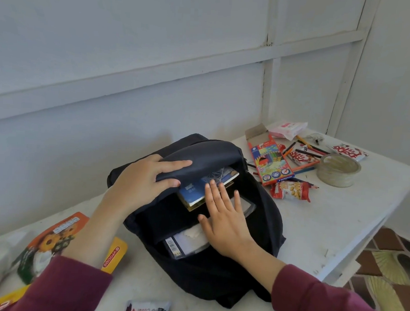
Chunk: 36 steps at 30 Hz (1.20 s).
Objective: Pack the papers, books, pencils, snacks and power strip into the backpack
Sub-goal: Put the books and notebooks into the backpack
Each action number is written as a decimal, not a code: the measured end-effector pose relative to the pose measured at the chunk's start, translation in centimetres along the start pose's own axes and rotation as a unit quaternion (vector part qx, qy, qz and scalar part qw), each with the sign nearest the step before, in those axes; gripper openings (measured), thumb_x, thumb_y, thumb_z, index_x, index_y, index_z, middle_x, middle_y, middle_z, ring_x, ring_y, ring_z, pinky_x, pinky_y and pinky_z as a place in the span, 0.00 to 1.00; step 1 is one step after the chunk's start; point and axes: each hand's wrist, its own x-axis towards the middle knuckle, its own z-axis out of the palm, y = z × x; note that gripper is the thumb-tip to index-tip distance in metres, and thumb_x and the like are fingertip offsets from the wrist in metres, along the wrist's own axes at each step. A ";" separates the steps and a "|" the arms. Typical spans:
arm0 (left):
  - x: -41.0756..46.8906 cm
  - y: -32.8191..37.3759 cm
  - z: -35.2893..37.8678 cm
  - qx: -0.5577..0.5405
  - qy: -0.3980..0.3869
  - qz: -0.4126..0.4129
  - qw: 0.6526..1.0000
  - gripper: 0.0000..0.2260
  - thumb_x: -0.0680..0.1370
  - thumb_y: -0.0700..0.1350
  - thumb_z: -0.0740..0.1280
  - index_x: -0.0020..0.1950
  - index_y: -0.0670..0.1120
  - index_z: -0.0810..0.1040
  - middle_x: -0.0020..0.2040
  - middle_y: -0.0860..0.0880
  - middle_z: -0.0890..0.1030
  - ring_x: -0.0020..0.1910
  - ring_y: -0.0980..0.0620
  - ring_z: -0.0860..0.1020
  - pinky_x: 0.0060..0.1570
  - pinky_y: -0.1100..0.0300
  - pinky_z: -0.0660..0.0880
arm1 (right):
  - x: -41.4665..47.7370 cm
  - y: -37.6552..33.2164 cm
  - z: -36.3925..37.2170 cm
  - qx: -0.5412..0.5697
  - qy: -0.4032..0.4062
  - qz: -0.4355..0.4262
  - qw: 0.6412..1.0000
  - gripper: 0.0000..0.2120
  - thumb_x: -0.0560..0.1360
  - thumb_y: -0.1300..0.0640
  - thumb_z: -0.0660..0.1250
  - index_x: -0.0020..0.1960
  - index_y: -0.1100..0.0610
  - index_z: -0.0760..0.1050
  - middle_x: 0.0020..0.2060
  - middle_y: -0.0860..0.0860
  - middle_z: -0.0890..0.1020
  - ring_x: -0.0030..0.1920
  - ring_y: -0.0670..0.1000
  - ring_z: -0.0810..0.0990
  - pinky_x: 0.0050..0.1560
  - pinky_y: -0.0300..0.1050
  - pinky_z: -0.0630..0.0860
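A black backpack (216,279) lies open on the white table (326,221). My left hand (145,178) grips its upper flap (206,157) and holds it up. My right hand (224,218) lies flat with straight fingers inside the opening, touching a blue book (192,190) and white papers (246,205). More papers and a barcoded booklet (182,244) sit lower in the bag. To the right lie a coloured-pencil box (270,161), loose pencils (313,149) and a red peanut snack pack (290,190).
A roll of clear tape (338,170), red-and-white snack packs (301,158) and a pink pack (288,128) lie at the right end. Orange (54,240) and yellow (115,255) snack bags lie at left, a dark packet (148,310) at the front edge. The table ends at right above a tiled floor (388,272).
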 end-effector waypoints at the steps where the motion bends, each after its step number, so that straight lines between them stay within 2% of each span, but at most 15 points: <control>1: 0.0 0.0 0.0 0.001 0.001 0.000 1.000 0.22 0.75 0.51 0.67 0.62 0.74 0.64 0.41 0.53 0.72 0.39 0.60 0.71 0.35 0.70 0.63 | 0.4 0.1 0.1 -0.001 0.000 -0.003 1.000 0.32 0.78 0.41 0.42 0.75 0.53 0.32 0.72 0.47 0.33 0.71 0.50 0.28 0.68 0.51 0.27; 8: 0.1 0.3 0.0 -0.005 0.008 -0.001 1.000 0.23 0.75 0.51 0.67 0.59 0.76 0.62 0.41 0.52 0.72 0.39 0.59 0.71 0.35 0.68 0.63 | 3.1 -0.3 0.0 -0.018 -0.013 -0.003 1.000 0.32 0.80 0.40 0.45 0.76 0.53 0.35 0.76 0.51 0.40 0.74 0.51 0.34 0.68 0.52 0.28; 11: 0.1 0.2 0.1 -0.011 0.010 -0.003 1.000 0.23 0.75 0.50 0.67 0.60 0.74 0.64 0.41 0.54 0.72 0.39 0.60 0.71 0.35 0.69 0.63 | 3.2 -0.5 0.1 -0.023 -0.015 -0.002 1.000 0.33 0.80 0.40 0.46 0.76 0.53 0.36 0.76 0.51 0.41 0.75 0.52 0.36 0.69 0.53 0.29; 17: 0.1 0.1 0.5 -0.009 0.016 -0.009 1.000 0.21 0.75 0.50 0.67 0.62 0.72 0.67 0.39 0.56 0.70 0.39 0.61 0.71 0.34 0.69 0.62 | 2.1 0.0 -0.4 -0.004 -0.018 -0.032 0.999 0.32 0.81 0.42 0.46 0.76 0.54 0.37 0.76 0.51 0.40 0.70 0.48 0.31 0.67 0.51 0.27; 21: 0.0 -0.2 0.8 -0.023 0.014 -0.018 0.999 0.21 0.76 0.49 0.67 0.62 0.72 0.67 0.43 0.56 0.73 0.40 0.58 0.72 0.36 0.66 0.67 | 1.0 0.7 -0.9 0.022 -0.053 -0.041 0.997 0.30 0.81 0.44 0.45 0.77 0.53 0.38 0.76 0.50 0.40 0.75 0.50 0.36 0.68 0.51 0.29; 23: -0.2 -0.1 1.2 -0.028 0.011 -0.028 0.999 0.21 0.76 0.49 0.66 0.63 0.70 0.67 0.46 0.56 0.74 0.41 0.58 0.72 0.37 0.68 0.66 | 0.1 1.2 -1.5 0.060 -0.075 -0.041 0.995 0.29 0.81 0.45 0.47 0.77 0.52 0.39 0.77 0.51 0.43 0.76 0.51 0.39 0.71 0.51 0.33; 25: -0.6 0.1 1.8 -0.036 0.009 -0.037 0.999 0.21 0.76 0.48 0.66 0.64 0.68 0.69 0.50 0.57 0.74 0.45 0.59 0.71 0.39 0.71 0.64 | -0.8 2.0 -2.3 0.115 -0.091 -0.027 0.989 0.30 0.81 0.48 0.52 0.77 0.52 0.43 0.77 0.52 0.51 0.76 0.51 0.48 0.74 0.50 0.43; 26: -0.8 0.4 2.1 -0.040 0.011 -0.041 0.998 0.21 0.76 0.47 0.67 0.64 0.67 0.69 0.52 0.57 0.74 0.48 0.60 0.71 0.40 0.72 0.64 | -1.3 2.5 -2.7 0.150 -0.092 -0.011 0.984 0.29 0.80 0.49 0.55 0.77 0.51 0.47 0.75 0.52 0.59 0.74 0.51 0.57 0.73 0.48 0.52; 28: -1.3 1.1 3.1 -0.046 0.021 -0.045 0.998 0.21 0.75 0.47 0.68 0.62 0.67 0.70 0.55 0.59 0.72 0.55 0.59 0.70 0.44 0.72 0.64 | -2.1 4.1 -3.7 0.221 -0.068 0.040 0.972 0.25 0.79 0.51 0.58 0.75 0.49 0.57 0.62 0.51 0.77 0.60 0.48 0.76 0.64 0.44 0.71; 29: -1.6 1.6 3.7 -0.050 0.032 -0.040 0.997 0.21 0.74 0.46 0.69 0.61 0.68 0.71 0.58 0.60 0.70 0.58 0.60 0.68 0.49 0.72 0.64 | -2.3 5.0 -4.1 0.247 -0.040 0.063 0.966 0.22 0.79 0.52 0.59 0.73 0.49 0.62 0.56 0.49 0.80 0.54 0.46 0.79 0.58 0.41 0.75; 31: -1.9 2.7 5.2 -0.050 0.070 -0.012 0.996 0.21 0.73 0.45 0.71 0.61 0.65 0.74 0.65 0.60 0.67 0.65 0.61 0.63 0.60 0.69 0.60 | -2.2 6.9 -4.9 0.285 0.024 0.097 0.953 0.18 0.79 0.54 0.60 0.68 0.50 0.70 0.53 0.44 0.80 0.48 0.39 0.77 0.50 0.28 0.73; 32: -1.8 3.3 6.1 -0.047 0.092 0.006 0.995 0.19 0.72 0.45 0.71 0.60 0.62 0.77 0.67 0.57 0.67 0.67 0.60 0.62 0.63 0.69 0.58 | -2.0 7.8 -5.4 0.303 0.052 0.109 0.945 0.16 0.79 0.55 0.61 0.66 0.51 0.73 0.51 0.42 0.79 0.46 0.37 0.76 0.47 0.26 0.72; 34: -1.5 4.9 7.8 -0.027 0.154 0.045 0.987 0.13 0.73 0.46 0.69 0.56 0.55 0.81 0.64 0.52 0.73 0.64 0.56 0.68 0.63 0.64 0.64 | -1.3 10.0 -6.2 0.344 0.098 0.134 0.924 0.12 0.78 0.57 0.62 0.60 0.53 0.77 0.45 0.43 0.81 0.44 0.39 0.78 0.48 0.33 0.77; 35: -1.1 6.0 8.5 -0.008 0.195 0.063 0.979 0.10 0.73 0.46 0.68 0.53 0.52 0.83 0.58 0.50 0.76 0.58 0.54 0.73 0.59 0.60 0.68 | -0.9 11.2 -6.5 0.356 0.117 0.150 0.915 0.11 0.78 0.58 0.62 0.58 0.53 0.78 0.43 0.44 0.81 0.44 0.40 0.79 0.49 0.37 0.78; 36: -0.7 7.2 9.2 0.010 0.234 0.078 0.969 0.09 0.72 0.44 0.67 0.49 0.50 0.84 0.51 0.49 0.78 0.51 0.53 0.75 0.53 0.58 0.69 | -0.4 12.5 -6.8 0.360 0.129 0.163 0.909 0.10 0.78 0.59 0.62 0.57 0.52 0.79 0.42 0.43 0.80 0.43 0.40 0.79 0.49 0.38 0.78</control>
